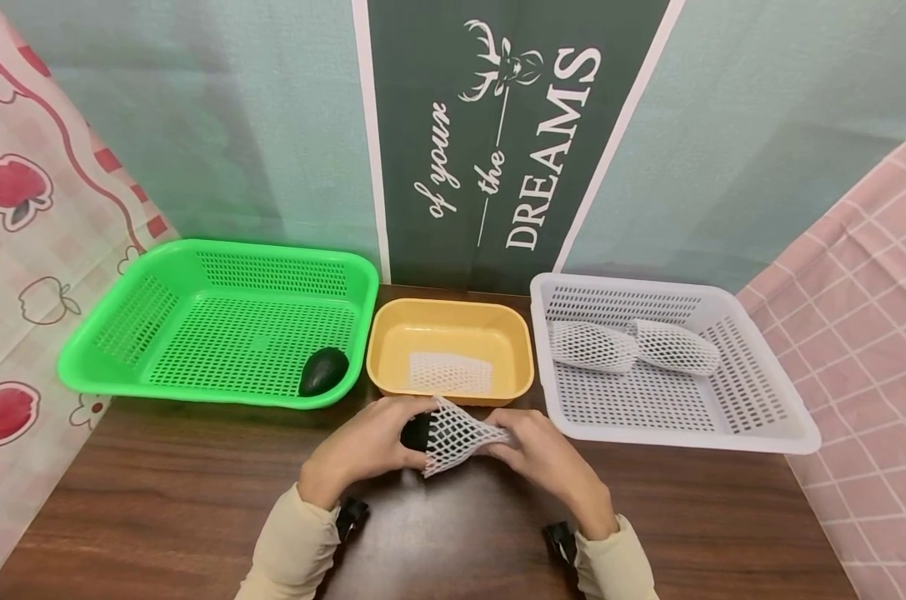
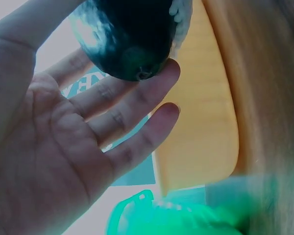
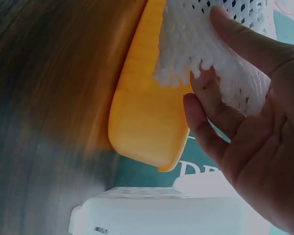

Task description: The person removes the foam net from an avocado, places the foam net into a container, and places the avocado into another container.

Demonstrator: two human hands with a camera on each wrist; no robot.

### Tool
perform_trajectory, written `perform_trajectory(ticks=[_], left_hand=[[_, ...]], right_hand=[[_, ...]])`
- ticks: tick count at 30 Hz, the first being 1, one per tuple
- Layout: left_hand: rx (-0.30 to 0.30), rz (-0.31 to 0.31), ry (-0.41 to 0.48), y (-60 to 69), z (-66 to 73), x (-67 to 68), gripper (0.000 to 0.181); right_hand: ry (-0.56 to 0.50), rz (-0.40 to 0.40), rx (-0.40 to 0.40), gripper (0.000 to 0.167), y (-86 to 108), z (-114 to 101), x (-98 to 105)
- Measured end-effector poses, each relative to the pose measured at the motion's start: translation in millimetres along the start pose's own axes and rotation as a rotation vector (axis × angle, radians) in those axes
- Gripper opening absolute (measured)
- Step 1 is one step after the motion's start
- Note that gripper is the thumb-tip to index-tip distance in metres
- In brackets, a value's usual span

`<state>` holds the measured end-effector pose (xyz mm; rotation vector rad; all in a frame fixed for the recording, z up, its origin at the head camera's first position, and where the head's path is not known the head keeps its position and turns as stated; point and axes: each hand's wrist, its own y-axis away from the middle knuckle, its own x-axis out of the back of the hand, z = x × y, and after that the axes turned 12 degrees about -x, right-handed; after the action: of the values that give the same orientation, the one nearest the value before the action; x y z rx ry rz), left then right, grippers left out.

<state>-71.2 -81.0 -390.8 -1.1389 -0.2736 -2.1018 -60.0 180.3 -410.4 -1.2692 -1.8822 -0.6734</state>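
Observation:
Fingers and thumb of my left hand grip a dark avocado; its stem end faces down in the left wrist view, where the avocado looks glossy. A white foam net sleeve covers the avocado's right part. My right hand pinches the narrow gathered end of this sleeve, and the loose foam edge shows in the right wrist view. Both hands are just in front of a yellow basin, which holds flat white foam netting.
To the left, a green basket holds another avocado in its near right corner. A white basket on the right contains two net-wrapped items. Printed cloths hang behind and beside the brown wooden table.

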Motion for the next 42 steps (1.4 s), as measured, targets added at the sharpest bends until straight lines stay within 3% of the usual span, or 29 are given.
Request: perform_trajectory(ticks=[5,13,22,31,42], left_hand=[[0.005,0.026,-0.01,2.0,0.7,3.9,0.066],[0.072,0.062,-0.039,6.8,1.6,9.8,0.067],[0.115,0.164,-0.072,14.4,-0.6,20.3,0.065],[0.114,0.288,-0.125,18.9,-1.3,26.5,0.064],[0.182,0.4,-0.22,24.4,-5.3,33.2,0.072]], right_hand=[[0.015,0.04,0.015,0.013,0.7,-2,1],[0.03,0.092,0.022,0.012,3.3,-6,3],[0.078,0.142,0.008,0.011,8.7,-15,12],[0.054,0.277,0.052,0.023,10.9,-13,17],[-0.032,0.444,-0.01,0.03,9.8,-9,17]])
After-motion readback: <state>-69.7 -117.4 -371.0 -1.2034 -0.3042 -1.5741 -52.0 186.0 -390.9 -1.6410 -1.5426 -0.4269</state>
